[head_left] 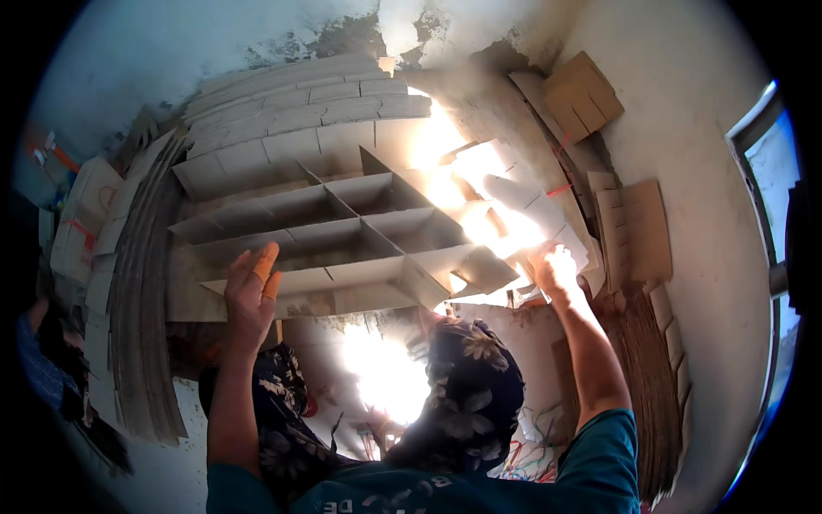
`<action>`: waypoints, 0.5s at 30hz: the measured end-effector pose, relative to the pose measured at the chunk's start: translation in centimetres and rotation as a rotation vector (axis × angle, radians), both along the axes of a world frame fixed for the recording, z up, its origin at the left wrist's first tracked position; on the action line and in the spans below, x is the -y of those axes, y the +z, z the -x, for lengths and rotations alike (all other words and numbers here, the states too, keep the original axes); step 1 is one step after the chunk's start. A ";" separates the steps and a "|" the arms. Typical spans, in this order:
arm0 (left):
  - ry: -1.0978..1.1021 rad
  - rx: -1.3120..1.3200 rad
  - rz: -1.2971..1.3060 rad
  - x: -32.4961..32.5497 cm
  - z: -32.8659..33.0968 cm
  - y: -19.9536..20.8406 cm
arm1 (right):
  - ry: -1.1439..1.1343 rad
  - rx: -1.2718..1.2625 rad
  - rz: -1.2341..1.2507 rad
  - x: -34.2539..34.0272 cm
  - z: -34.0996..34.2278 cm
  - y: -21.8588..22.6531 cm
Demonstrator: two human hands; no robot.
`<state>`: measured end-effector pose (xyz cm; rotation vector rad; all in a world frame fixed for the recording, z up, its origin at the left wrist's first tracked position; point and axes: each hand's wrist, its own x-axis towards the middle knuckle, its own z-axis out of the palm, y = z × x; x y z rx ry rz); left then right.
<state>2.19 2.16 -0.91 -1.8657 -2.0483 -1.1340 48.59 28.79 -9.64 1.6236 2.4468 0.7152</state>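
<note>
Cardboard divider grid (342, 278) stands on surface (190, 301), between left hand (248, 301) and right hand (556, 272), before stacked cardboard strips (300, 116). Left fingers loosely spread beside grid's front strip, orange covers (262, 271) on two; contact unclear. Right fingers curled near grid's right end; glare hides grip, cannot tell. Grid likely light, stiff on edge, weak at slots; best held near crossings.
</note>
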 end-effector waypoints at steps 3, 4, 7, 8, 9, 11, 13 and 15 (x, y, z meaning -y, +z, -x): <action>-0.026 -0.045 -0.013 0.0 0.2 -0.9 | 0.182 -0.567 0.112 0.5 0.3 -3.9; -0.033 -0.042 -0.016 0.2 0.3 -1.0 | 0.186 -0.153 -0.009 0.8 1.4 -2.6; -0.048 -0.052 -0.037 0.5 0.4 -0.6 | 0.354 -0.556 0.168 0.0 0.3 -1.2; -0.064 -0.059 -0.038 0.4 0.5 -0.4 | 0.344 -0.461 0.204 -0.4 -0.2 0.3; -0.080 -0.065 -0.039 0.3 0.6 -0.4 | 0.422 -0.293 0.181 -1.7 -1.6 0.6; -0.059 -0.038 -0.035 1.0 0.9 -0.4 | 0.312 -0.432 0.067 -1.5 -0.5 4.4; -0.072 0.001 -0.036 1.2 1.1 -0.5 | 0.168 -0.311 -0.189 -2.0 -1.2 7.5; -0.069 0.025 -0.021 2.1 1.5 -0.3 | 0.433 -0.463 -0.392 -0.7 2.9 13.2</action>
